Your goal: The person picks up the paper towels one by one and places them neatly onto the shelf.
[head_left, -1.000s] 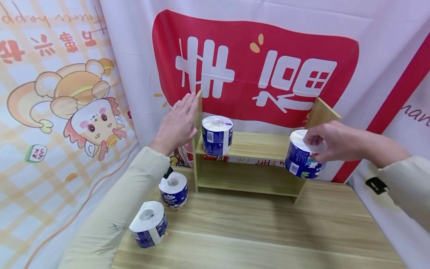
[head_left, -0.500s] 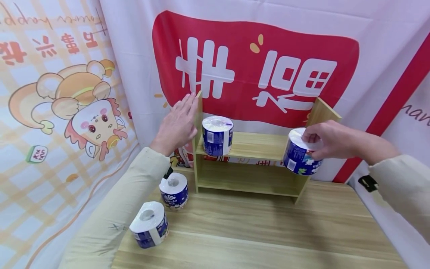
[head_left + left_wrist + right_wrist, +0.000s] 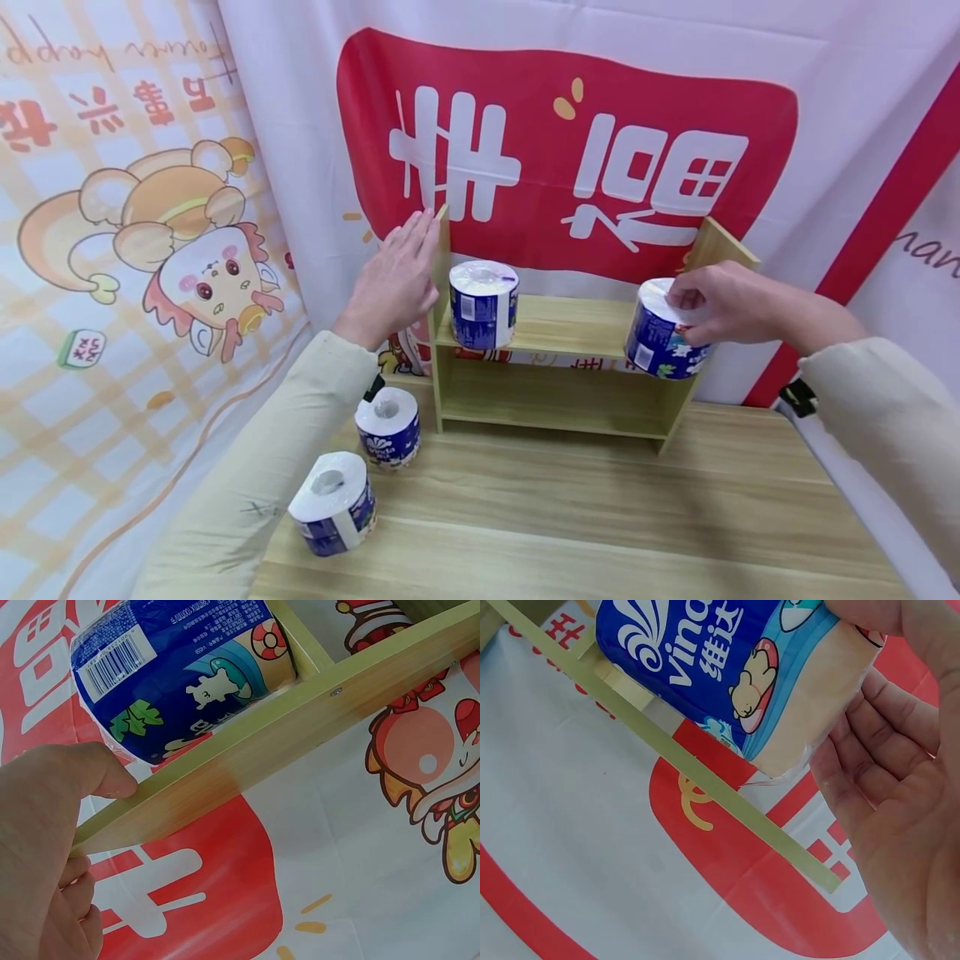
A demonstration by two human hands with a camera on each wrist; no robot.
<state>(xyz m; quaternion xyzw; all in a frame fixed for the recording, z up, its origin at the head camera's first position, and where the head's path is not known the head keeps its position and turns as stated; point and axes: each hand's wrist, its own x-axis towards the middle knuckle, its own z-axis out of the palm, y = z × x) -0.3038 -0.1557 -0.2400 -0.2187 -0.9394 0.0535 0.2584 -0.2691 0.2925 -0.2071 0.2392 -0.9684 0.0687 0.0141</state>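
My right hand [image 3: 738, 304] grips a wrapped toilet paper roll [image 3: 663, 346] by its upper end, at the right part of the wooden shelf [image 3: 570, 327]. The right wrist view shows the blue roll [image 3: 705, 675] between thumb and fingers, beside the shelf's edge. My left hand [image 3: 393, 279] holds the top of the shelf's left side panel; in the left wrist view the thumb of that hand [image 3: 45, 825] lies on one face and the fingers on the other. Another blue-and-white toilet paper roll [image 3: 483, 308] stands upright on the upper board, right beside that panel.
Two more toilet paper rolls, a nearer roll [image 3: 333, 504] and a farther roll [image 3: 387, 427], stand on the wooden table [image 3: 570, 508] left of the shelf. Printed cloth [image 3: 300, 125] hangs close behind and on both sides. The shelf's lower board [image 3: 555, 408] sits beneath.
My right hand has carried its toilet paper roll slightly left and farther back, over the shelf's right end. The left hand stays on the side panel.
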